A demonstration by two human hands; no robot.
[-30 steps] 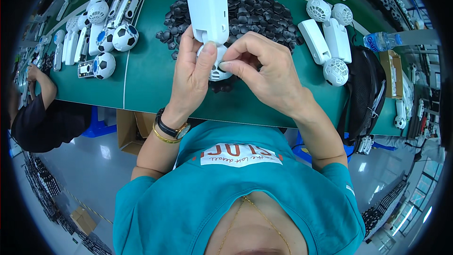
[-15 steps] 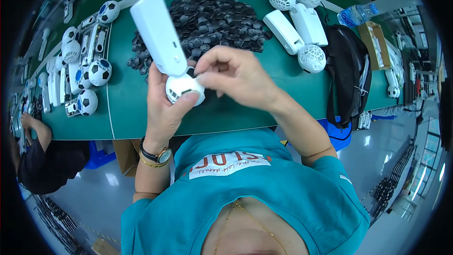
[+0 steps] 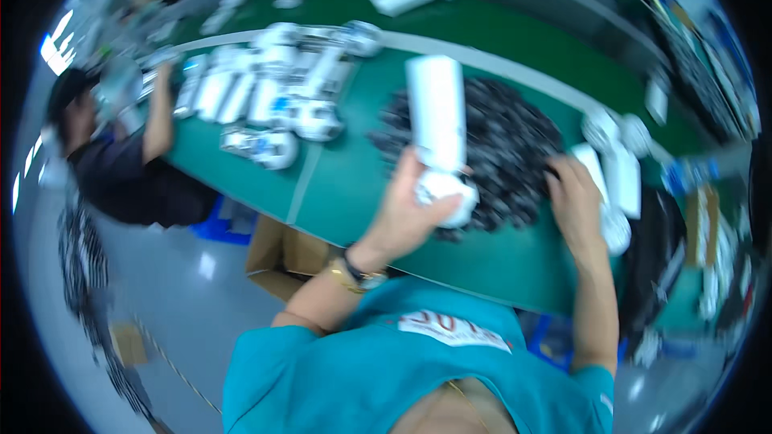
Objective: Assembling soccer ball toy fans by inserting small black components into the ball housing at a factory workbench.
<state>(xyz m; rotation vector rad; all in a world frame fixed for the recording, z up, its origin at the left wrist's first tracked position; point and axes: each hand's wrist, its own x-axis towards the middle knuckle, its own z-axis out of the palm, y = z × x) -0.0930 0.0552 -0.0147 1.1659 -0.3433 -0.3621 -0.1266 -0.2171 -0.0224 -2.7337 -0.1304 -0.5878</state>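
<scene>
My left hand (image 3: pixel 402 217) is wrapped round the ball-shaped end (image 3: pixel 447 196) of a white device. The device's long white body (image 3: pixel 437 112) stands up beyond my fingers, over the heap. My right hand (image 3: pixel 576 201) reaches to the right edge of a pile of small black plastic pieces (image 3: pixel 511 145), fingers bent downward at the pieces. Motion smears those fingertips, so whether a piece is between them is unclear. The black panels on the ball are too blurred to make out.
More white ball-ended devices (image 3: pixel 623 181) lie right of the pile, beside a black bag (image 3: pixel 655 253) and a plastic bottle (image 3: pixel 690 175). Several ball-ended units (image 3: pixel 318 116) crowd the table's left. Another person (image 3: pixel 133 161) works at far left. An open cardboard box (image 3: pixel 285 257) stands below the table edge.
My right hand has left the ball and moved right to the black pile. My left hand still holds the white device, now more upright. The whole view has swung leftward.
</scene>
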